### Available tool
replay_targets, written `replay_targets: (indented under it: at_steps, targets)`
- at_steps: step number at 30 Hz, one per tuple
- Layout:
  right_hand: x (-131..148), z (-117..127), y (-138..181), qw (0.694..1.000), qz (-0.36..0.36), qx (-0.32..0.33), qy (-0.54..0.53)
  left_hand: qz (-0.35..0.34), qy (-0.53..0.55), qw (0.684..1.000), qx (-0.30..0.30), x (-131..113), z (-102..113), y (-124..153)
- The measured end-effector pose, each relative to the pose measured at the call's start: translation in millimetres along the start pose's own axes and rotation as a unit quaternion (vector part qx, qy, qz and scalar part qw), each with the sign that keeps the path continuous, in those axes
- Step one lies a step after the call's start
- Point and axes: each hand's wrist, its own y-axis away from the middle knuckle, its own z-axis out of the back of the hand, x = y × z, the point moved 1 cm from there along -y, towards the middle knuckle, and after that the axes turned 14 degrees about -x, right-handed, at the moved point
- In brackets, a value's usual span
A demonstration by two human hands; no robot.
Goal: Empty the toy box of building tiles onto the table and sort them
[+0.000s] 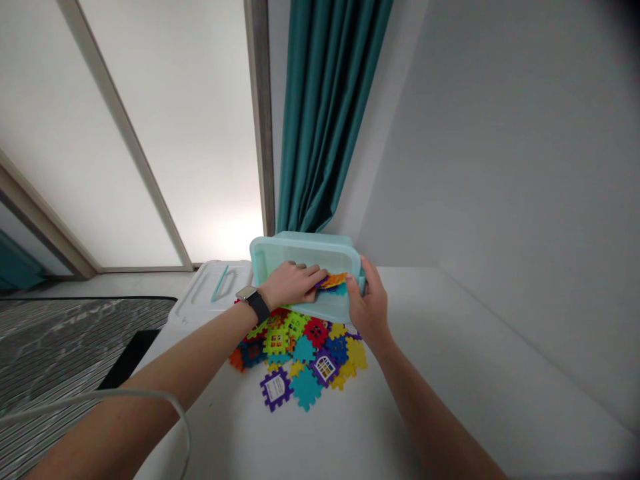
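Note:
A pale turquoise plastic bin [305,241] lies tipped on its side, its mouth facing me. My right hand [369,300] grips the bin's right rim, thumb at the front and fingers behind. Inside the bin, my left hand [294,281] is closed around a few interlocking plastic tiles [333,281], orange, purple and blue; some of its fingertips are hidden. Below the bin's mouth spreads a pile of colourful notched tiles [304,349], green, red, yellow, blue and purple, some with window shapes. A dark-strapped watch [256,303] is on my left wrist.
A translucent lid [213,293] with a turquoise handle lies left of the bin on the white table [340,433]. Behind hangs a green curtain [327,113] beside frosted panels [175,100]. A white cable [125,395] crosses my left forearm. A grey wall [510,147] stands at right.

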Motion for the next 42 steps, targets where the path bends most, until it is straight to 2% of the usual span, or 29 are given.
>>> replay_targets:
  at_steps: [4, 9, 14, 22, 32, 42]
  targets:
    - [9.1, 2.2, 2.1, 1.000, 0.013, 0.006, -0.004, 0.035, 0.020, 0.999, -0.029, -9.8, -4.8, -0.9]
    - [20.0, 6.2, 1.6, 0.999, 0.032, 0.017, -0.007, 0.113, 0.050, 0.992, -0.011, -15.2, -12.0, -5.3]
    - [12.7, 6.4, 2.0, 0.999, 0.036, 0.005, 0.000, 0.074, 0.050, 0.996, -0.002, -13.9, -13.3, -5.2]
    - [2.4, 7.7, -0.2, 1.000, 0.010, -0.024, 0.012, 0.033, 0.054, 0.998, -0.026, -10.8, 2.8, 19.7]
    - [-4.8, 5.5, -0.8, 0.999, 0.008, -0.026, 0.036, 0.057, 0.061, 0.996, -0.018, -6.1, 8.2, 55.8]
    - [-16.2, 10.0, 6.2, 0.998, 0.015, -0.041, 0.050, 0.105, 0.074, 0.992, -0.011, -9.9, 5.9, 77.7]
